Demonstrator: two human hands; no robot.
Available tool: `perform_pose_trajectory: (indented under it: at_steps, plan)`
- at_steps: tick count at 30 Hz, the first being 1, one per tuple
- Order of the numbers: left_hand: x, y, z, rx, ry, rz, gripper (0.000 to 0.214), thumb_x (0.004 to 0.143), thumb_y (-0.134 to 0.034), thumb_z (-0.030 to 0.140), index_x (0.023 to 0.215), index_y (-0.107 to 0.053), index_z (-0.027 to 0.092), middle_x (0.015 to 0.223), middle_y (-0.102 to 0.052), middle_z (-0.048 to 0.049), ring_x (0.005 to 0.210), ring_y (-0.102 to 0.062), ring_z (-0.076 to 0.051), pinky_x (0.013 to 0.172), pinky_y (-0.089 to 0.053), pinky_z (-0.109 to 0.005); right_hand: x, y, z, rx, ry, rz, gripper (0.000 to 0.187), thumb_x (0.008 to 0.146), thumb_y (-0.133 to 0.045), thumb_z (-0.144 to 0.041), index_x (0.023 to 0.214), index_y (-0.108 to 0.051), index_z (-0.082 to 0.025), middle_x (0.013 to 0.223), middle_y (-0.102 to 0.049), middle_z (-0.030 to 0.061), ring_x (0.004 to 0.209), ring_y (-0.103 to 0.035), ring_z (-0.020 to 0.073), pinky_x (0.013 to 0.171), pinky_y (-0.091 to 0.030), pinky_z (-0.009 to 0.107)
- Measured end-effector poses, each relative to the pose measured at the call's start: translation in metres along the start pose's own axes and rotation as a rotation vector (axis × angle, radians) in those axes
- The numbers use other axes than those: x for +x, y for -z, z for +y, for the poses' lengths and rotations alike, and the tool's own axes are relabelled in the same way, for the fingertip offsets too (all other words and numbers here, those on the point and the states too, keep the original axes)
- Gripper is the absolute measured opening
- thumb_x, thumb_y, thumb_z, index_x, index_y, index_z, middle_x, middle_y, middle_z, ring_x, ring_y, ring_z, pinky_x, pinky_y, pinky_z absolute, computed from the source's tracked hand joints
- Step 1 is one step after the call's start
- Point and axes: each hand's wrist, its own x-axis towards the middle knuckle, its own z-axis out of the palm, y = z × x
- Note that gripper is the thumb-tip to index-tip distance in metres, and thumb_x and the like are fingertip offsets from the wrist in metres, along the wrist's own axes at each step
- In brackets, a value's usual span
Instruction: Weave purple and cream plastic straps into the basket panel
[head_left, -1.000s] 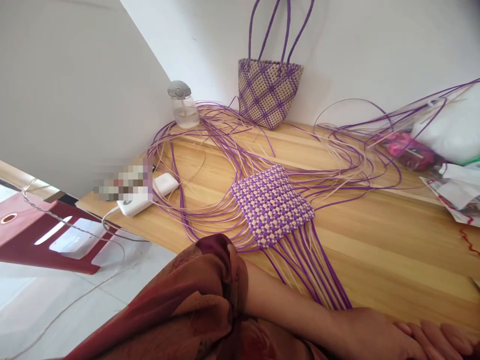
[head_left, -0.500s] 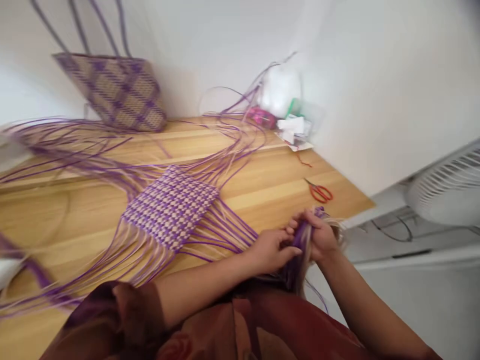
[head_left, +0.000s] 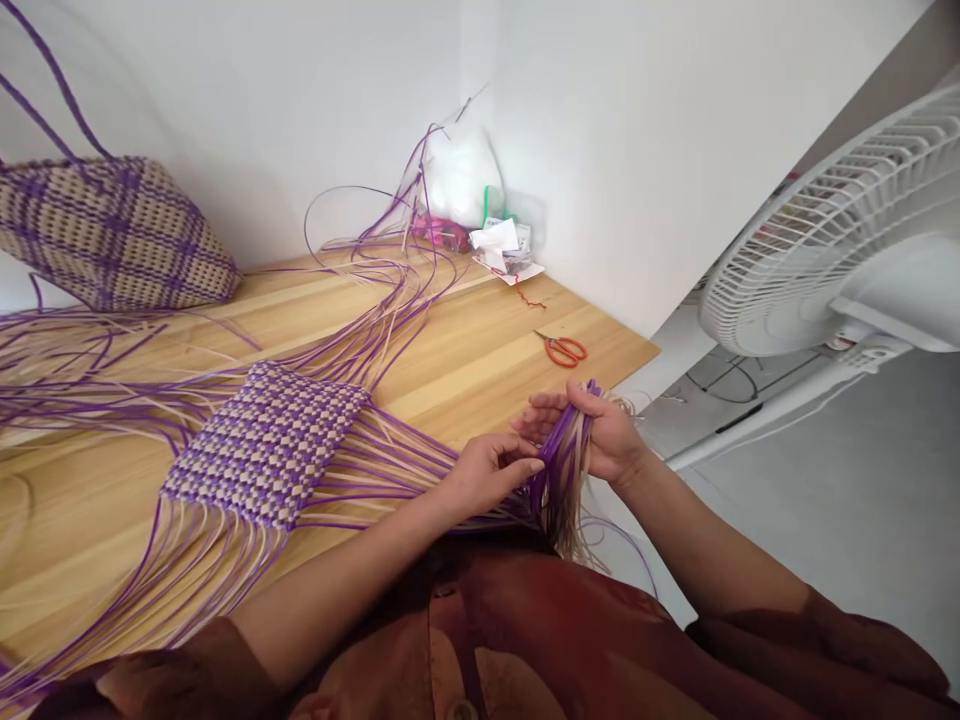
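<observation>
A woven purple-and-beige square lies on the table, with long loose strips fanning out from its sides. The strips from its right side are gathered into a bundle at the table's front edge. My right hand holds this bundle, thumb across the strips and fingers behind them. On the bundle's left side, my left hand has its thumb and fingers closed around some strips. The strips' free ends hang down in front of my shirt.
Orange-handled scissors lie beyond my hands on the wooden table. A finished woven bag stands by the wall. White papers and a white plastic bag sit in the back corner. A white fan stands at right.
My view has swung to the right, so the table's things appear further left and more of the fan shows. Both hands stay at the strip bundle; the right fingers look straighter.
</observation>
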Motion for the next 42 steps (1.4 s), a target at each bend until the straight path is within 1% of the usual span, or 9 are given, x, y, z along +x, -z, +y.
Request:
perform_pose_trajectory:
  at_steps: [8, 17, 22, 26, 30, 35, 38, 40, 42]
  plan:
    - [0.027, -0.019, 0.029, 0.159, -0.042, -0.002, 0.03, 0.075, -0.071, 0.041, 0.067, -0.063, 0.013, 0.057, -0.046, 0.0044, 0.055, -0.037, -0.008, 0.055, -0.031, -0.022, -0.012, 0.004, -0.027, -0.09, -0.022, -0.035, 0.05, 0.099, -0.03, -0.044, 0.105, -0.069, -0.012, 0.104, -0.072, 0.0163, 0.108, -0.066, 0.0275, 0.097, -0.05, 0.048]
    - [0.057, -0.025, 0.079, 0.045, -0.046, -0.087, 0.015, 0.081, -0.065, 0.026, 0.085, -0.065, 0.011, 0.073, -0.065, -0.0018, 0.066, -0.057, -0.01, 0.069, -0.045, -0.026, -0.038, 0.009, -0.083, -0.157, 0.181, 0.013, 0.038, 0.097, -0.04, -0.038, 0.094, -0.068, -0.013, 0.097, -0.071, 0.0133, 0.099, -0.068, 0.0284, 0.093, -0.051, 0.053]
    - [0.072, -0.043, 0.095, 0.045, -0.086, -0.165, 0.012, 0.08, -0.067, 0.021, 0.087, -0.065, 0.011, 0.076, -0.067, -0.0015, 0.068, -0.059, -0.009, 0.07, -0.046, -0.025, -0.061, -0.003, -0.124, -0.193, 0.33, 0.074, 0.046, 0.103, -0.033, -0.038, 0.07, -0.057, -0.016, 0.057, -0.057, -0.0005, 0.056, -0.063, 0.0139, 0.07, -0.058, 0.039]
    - [0.074, -0.055, 0.092, 0.066, -0.061, -0.242, 0.009, 0.08, -0.066, 0.018, 0.086, -0.066, 0.011, 0.074, -0.067, -0.0016, 0.068, -0.059, -0.01, 0.071, -0.046, -0.025, -0.086, -0.015, -0.157, -0.258, 0.375, 0.113, 0.056, 0.105, -0.018, -0.041, 0.063, -0.046, -0.014, 0.042, -0.034, -0.0104, 0.034, -0.043, 0.0016, 0.053, -0.048, 0.02]
    - [0.074, -0.06, 0.084, 0.098, -0.031, -0.276, 0.007, 0.083, -0.061, 0.016, 0.083, -0.066, 0.011, 0.078, -0.069, -0.0033, 0.071, -0.061, -0.01, 0.075, -0.047, -0.026, -0.104, -0.023, -0.179, -0.37, 0.448, 0.154, 0.061, 0.081, 0.021, -0.026, 0.058, -0.032, -0.006, 0.048, -0.03, -0.014, 0.042, -0.045, -0.0069, 0.054, -0.033, 0.018]
    - [0.074, -0.06, 0.079, 0.091, -0.022, -0.283, 0.007, 0.084, -0.06, 0.014, 0.085, -0.067, 0.012, 0.078, -0.069, -0.0025, 0.073, -0.061, -0.01, 0.078, -0.049, -0.026, -0.11, -0.026, -0.197, -0.379, 0.507, 0.2, 0.038, 0.051, 0.027, -0.018, 0.053, -0.01, -0.005, 0.049, -0.035, -0.0127, 0.052, -0.048, -0.0088, 0.048, -0.032, 0.024]
    - [0.073, -0.061, 0.072, 0.061, -0.018, -0.309, 0.012, 0.083, -0.059, 0.012, 0.092, -0.068, 0.012, 0.084, -0.071, -0.0035, 0.08, -0.064, -0.011, 0.084, -0.049, -0.028, -0.115, -0.027, -0.205, -0.423, 0.515, 0.176, 0.047, 0.034, 0.026, -0.014, 0.053, -0.014, 0.001, 0.047, -0.033, -0.0129, 0.051, -0.044, -0.011, 0.044, -0.028, 0.024]
    - [0.073, -0.061, 0.065, 0.042, -0.013, -0.311, 0.017, 0.083, -0.06, 0.011, 0.097, -0.069, 0.012, 0.09, -0.073, -0.0052, 0.086, -0.066, -0.012, 0.088, -0.049, -0.03, -0.12, -0.029, -0.208, -0.494, 0.483, 0.114, 0.061, 0.047, 0.028, -0.019, 0.054, -0.028, 0.004, 0.044, -0.034, -0.0132, 0.045, -0.043, -0.0111, 0.046, -0.025, 0.019]
    - [0.073, -0.062, 0.058, 0.034, -0.001, -0.292, 0.02, 0.082, -0.061, 0.012, 0.099, -0.069, 0.012, 0.095, -0.074, -0.007, 0.091, -0.067, -0.015, 0.092, -0.049, -0.031, -0.126, -0.032, -0.209, -0.565, 0.434, 0.031, 0.074, 0.083, 0.015, -0.034, 0.062, -0.048, -0.001, 0.04, -0.036, -0.0137, 0.037, -0.044, -0.008, 0.051, -0.029, 0.013]
